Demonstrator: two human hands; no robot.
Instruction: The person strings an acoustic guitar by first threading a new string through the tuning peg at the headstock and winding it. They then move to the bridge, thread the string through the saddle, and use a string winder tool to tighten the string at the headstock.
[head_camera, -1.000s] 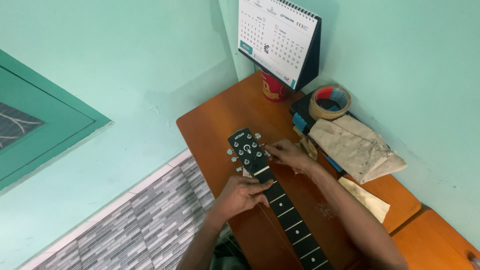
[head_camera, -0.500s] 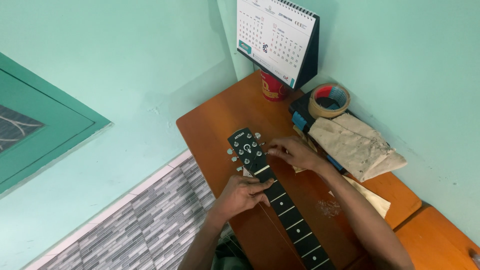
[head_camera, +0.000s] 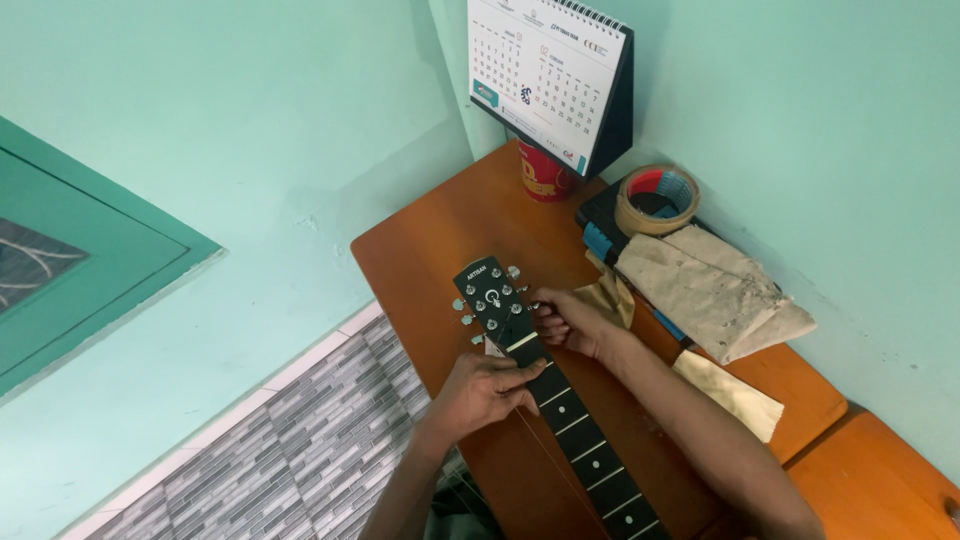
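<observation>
Black guitar headstock (head_camera: 492, 298), six tuners, two hands gripping.

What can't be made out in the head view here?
- Guitar neck: body end cut off by the bottom edge.
- Right hand: fingertips hidden against the headstock, so its grip is unclear.
- Left hand: covers the neck's near edge.
- Red cup: top hidden by the desk calendar.

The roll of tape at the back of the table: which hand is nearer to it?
Right. The right hand is at the guitar headstock, on the side facing the roll of tape. The left hand grips the neck lower down, farther away.
</observation>
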